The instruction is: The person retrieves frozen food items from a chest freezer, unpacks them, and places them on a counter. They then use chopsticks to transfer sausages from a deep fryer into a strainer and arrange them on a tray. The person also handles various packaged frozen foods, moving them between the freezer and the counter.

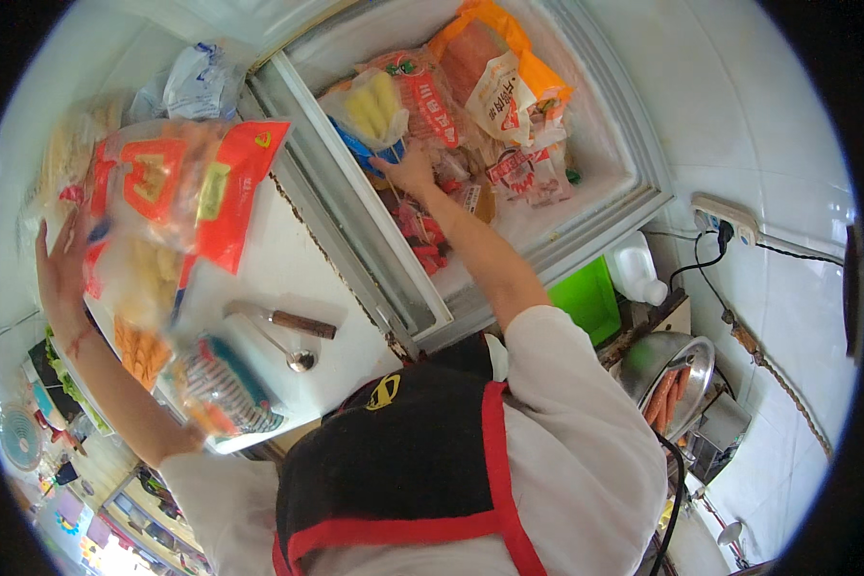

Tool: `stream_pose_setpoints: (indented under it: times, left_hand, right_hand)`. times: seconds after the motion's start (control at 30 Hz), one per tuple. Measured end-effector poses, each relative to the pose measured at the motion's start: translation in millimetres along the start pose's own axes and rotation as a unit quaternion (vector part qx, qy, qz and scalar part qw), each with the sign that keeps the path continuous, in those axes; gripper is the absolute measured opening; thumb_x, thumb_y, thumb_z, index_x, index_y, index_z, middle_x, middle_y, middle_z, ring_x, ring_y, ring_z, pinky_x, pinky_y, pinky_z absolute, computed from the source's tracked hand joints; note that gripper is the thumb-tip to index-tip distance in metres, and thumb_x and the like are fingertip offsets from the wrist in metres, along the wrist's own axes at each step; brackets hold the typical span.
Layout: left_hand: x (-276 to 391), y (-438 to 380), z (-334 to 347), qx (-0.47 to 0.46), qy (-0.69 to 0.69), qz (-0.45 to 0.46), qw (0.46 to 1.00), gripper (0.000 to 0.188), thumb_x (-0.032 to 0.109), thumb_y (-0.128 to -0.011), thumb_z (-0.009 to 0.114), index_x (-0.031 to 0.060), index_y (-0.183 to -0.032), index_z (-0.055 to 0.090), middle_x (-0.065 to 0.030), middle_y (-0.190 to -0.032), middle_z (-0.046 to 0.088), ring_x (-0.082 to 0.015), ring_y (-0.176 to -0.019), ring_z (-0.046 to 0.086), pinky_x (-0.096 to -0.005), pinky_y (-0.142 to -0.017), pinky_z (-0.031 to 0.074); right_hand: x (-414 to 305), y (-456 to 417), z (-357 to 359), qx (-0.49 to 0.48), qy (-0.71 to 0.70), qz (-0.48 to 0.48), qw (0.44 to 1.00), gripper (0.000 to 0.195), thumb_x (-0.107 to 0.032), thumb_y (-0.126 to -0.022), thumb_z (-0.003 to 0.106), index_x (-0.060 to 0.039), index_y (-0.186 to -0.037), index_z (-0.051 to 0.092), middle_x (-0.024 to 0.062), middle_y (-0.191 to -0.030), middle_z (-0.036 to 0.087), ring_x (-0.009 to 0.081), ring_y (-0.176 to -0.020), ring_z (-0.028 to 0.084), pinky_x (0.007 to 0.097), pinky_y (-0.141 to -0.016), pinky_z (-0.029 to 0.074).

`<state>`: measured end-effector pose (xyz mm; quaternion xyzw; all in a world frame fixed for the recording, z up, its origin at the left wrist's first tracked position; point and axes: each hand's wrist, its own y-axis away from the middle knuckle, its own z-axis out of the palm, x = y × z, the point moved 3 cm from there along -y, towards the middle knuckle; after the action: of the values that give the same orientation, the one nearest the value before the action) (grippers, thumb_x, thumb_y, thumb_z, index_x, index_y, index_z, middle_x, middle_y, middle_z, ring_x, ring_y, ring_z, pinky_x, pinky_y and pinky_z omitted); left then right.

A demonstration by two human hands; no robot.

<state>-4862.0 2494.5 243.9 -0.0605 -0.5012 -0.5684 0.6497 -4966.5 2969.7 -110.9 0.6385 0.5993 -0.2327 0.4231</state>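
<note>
My right hand (408, 171) reaches into the chest freezer, at the skewer sticks of a bag of yellow skewered food (371, 108); whether the fingers grip it is unclear. Around it lie a red and clear food packet (432, 101), an orange bag (536, 65) and a smaller red and white packet (524, 173). My left hand (65, 248) is raised at the far left beside a large red and clear plastic bag of food (162, 180), fingers spread; contact with the bag cannot be told. A wooden-handled knife (302, 324) and a metal scoop (301, 360) lie on the white surface.
A sliding glass lid with a metal frame (360, 194) borders the freezer opening. More food bags (223, 389) crowd the white surface. Right of me are a green plastic container (587, 299), a white jug (633, 266), a metal bowl with sausages (680, 381) and a power strip (723, 216) with cords.
</note>
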Motion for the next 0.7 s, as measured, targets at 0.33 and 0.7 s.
stream_pose_setpoints:
  times: [0.33,0.7]
  left_hand:
    - [-72,114,-6,0.034,-0.118,0.034,0.992,0.050,0.028,-0.096,0.043,0.0018,-0.137,0.033,-0.0122,-0.136,0.041,-0.0195,-0.125,0.039,-0.0321,-0.098,0.037]
    - [-123,125,12,0.000,-0.118,0.016,0.993,0.051,0.024,-0.094,0.045,-0.0008,-0.137,0.031,-0.0133,-0.130,0.045,-0.0211,-0.113,0.049,-0.0330,-0.090,0.046]
  right_hand:
    - [76,-43,-17,-0.175,-0.243,0.152,0.942,0.062,-0.044,-0.072,0.068,0.0056,-0.107,0.057,0.0165,-0.097,0.065,0.0296,-0.088,0.063,0.0383,-0.079,0.050]
    - [131,-78,-58,-0.019,-0.674,0.220,0.704,0.055,-0.030,-0.086,0.059,-0.0092,-0.133,0.038,0.0132,-0.134,0.041,0.0298,-0.123,0.039,0.0486,-0.103,0.032]
